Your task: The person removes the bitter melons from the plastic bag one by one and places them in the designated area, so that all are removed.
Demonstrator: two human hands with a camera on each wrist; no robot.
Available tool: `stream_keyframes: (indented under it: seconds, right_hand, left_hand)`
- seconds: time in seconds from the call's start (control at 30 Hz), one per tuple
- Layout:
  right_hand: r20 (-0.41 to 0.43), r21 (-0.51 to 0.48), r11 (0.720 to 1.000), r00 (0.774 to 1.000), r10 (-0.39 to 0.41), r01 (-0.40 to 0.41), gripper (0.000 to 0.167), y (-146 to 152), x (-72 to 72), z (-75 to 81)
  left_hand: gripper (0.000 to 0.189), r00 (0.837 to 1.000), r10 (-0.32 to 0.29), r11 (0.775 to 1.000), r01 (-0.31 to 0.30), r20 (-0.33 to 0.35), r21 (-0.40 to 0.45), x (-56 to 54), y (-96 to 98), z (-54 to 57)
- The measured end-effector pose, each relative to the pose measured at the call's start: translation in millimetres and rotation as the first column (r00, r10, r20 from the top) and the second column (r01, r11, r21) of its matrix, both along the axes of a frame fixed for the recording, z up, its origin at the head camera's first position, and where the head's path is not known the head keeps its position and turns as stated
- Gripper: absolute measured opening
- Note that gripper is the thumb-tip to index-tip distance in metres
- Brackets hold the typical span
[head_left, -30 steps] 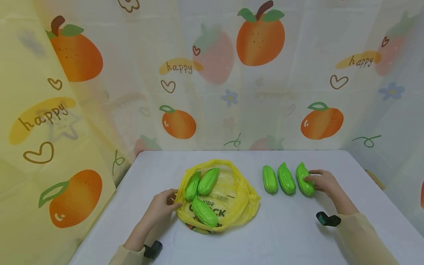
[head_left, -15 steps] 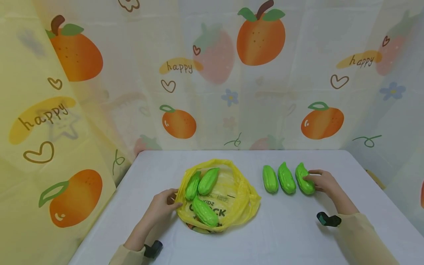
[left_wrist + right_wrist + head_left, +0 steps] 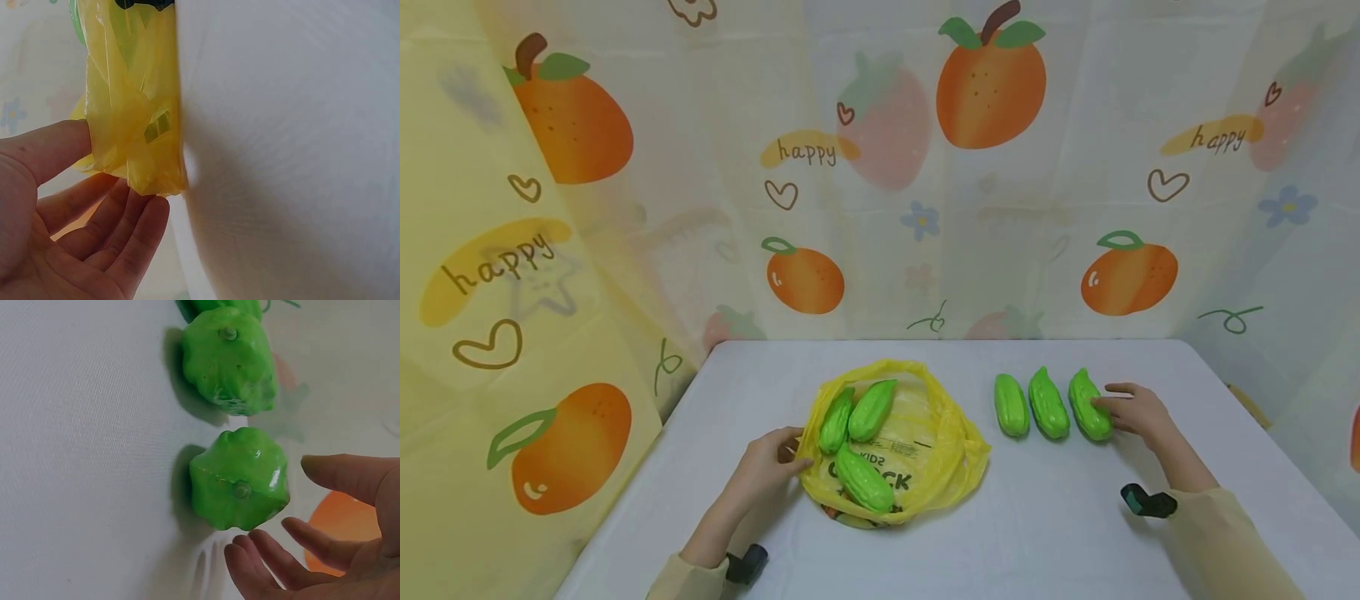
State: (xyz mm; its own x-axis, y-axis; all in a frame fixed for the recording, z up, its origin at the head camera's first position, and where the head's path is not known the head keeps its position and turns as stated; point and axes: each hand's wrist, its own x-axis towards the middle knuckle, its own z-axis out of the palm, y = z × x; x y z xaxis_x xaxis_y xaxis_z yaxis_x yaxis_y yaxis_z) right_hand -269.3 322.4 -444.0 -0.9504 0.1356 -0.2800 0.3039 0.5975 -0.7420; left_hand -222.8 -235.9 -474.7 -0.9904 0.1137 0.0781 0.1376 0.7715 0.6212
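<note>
A yellow plastic bag [image 3: 951,467] lies on the table with its mouth turned up, and several shiny green ridged gourds [image 3: 865,478] rest inside. At the bag's left rim, my left hand [image 3: 767,462] holds the plastic [image 3: 134,125] with thumb and bent fingers. To the right, a row of similar gourds [image 3: 1011,407] lies on the table. Beside the rightmost gourd [image 3: 1088,406], my right hand [image 3: 1138,410] has its fingers spread. The right wrist view shows a gap between the thumb and that gourd [image 3: 237,481]; the other fingertips are just below it.
A white cloth covers the table [image 3: 1022,525]. Fruit-printed curtains [image 3: 880,250] hang behind it and at both sides. Dark wrist cameras sit near both sleeves.
My right hand has drawn back slightly to the right from the rightmost gourd, which has shifted very little. The left hand and the bag have stayed put.
</note>
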Motion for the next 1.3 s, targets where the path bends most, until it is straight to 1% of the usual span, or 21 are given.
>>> stream_keyframes:
  seconds: [0.2, 0.37, 0.5, 0.67, 0.77, 0.93, 1.0, 1.13, 1.3]
  right_hand:
    - [-0.098, 0.123, 0.992, 0.995, 0.008, 0.004, 0.069, -8.9, 9.3, 10.0]
    - [-0.187, 0.166, 0.986, 0.981, 0.051, -0.020, 0.064, -19.6, 13.8, 17.8]
    - [-0.239, 0.147, 0.988, 0.968, 0.079, -0.044, 0.063, -29.5, 17.3, 22.9]
    - [-0.253, 0.105, 0.992, 0.963, 0.098, -0.074, 0.064, -44.4, 21.6, 29.3]
    - [-0.268, 0.100, 0.991, 0.956, 0.116, -0.093, 0.062, -53.4, 23.4, 30.8]
    - [-0.303, 0.107, 0.986, 0.940, 0.157, -0.130, 0.058, -68.5, 25.9, 29.7]
    - [-0.305, 0.098, 0.985, 0.938, 0.165, -0.142, 0.058, -74.3, 26.4, 28.9]
    - [-0.319, 0.078, 0.985, 0.933, 0.168, -0.151, 0.058, -85.1, 25.7, 26.1]
    - [-0.359, 0.053, 0.984, 0.916, 0.176, -0.168, 0.052, -99.7, 26.4, 22.8]
  left_hand:
    - [0.044, 1.000, -0.001, 1.000, 0.001, 0.000, 0.010, 0.4, -0.3, 1.2]
    - [0.045, 1.000, 0.003, 1.000, -0.003, -0.001, 0.015, 0.3, -0.8, 0.8]
    - [0.045, 1.000, 0.003, 1.000, -0.003, -0.002, 0.021, 0.4, -0.9, 0.4]
    - [0.045, 1.000, 0.003, 1.000, -0.002, -0.002, 0.028, 1.2, -0.7, 0.9]
    - [0.045, 1.000, 0.002, 1.000, -0.002, -0.005, 0.030, 1.5, -1.1, 0.7]
    - [0.045, 1.000, 0.000, 1.000, 0.001, -0.009, 0.028, 1.0, -1.9, 0.0]
    - [0.045, 1.000, 0.000, 1.000, 0.001, -0.008, 0.027, 0.8, -1.9, -0.3]
    - [0.045, 1.000, 0.005, 0.999, -0.005, -0.003, 0.032, 1.5, -1.3, 0.3]
    - [0.045, 1.000, 0.011, 0.999, -0.011, 0.001, 0.033, 2.4, -0.6, 0.7]
